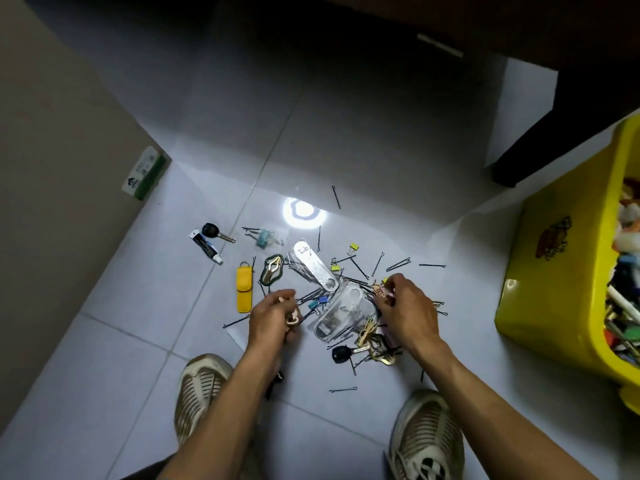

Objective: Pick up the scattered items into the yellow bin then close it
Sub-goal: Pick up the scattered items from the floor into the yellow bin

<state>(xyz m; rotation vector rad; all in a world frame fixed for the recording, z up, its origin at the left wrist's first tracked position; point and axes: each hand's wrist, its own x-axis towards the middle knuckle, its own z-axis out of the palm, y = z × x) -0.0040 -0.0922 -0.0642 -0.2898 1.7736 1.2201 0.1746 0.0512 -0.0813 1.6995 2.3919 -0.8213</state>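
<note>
Over a white tiled floor [121, 358] strewn with thin black hairpins [358, 268], the left hand [273, 318] curls round a small pale clip [292, 318] while the right hand [407, 311] pinches small bits from the heap, the open yellow plastic bin [554, 271] standing well right.

A pale tiled floor [346, 140] carries a scatter of hairpins [398, 264], binder clips [353, 246], two black-headed keys [211, 231] and clear packets [341, 313] — also a yellow pouch [243, 290], a small tube [205, 244] and, at the right, the open yellow bin [554, 271], filled with mixed items.
</note>
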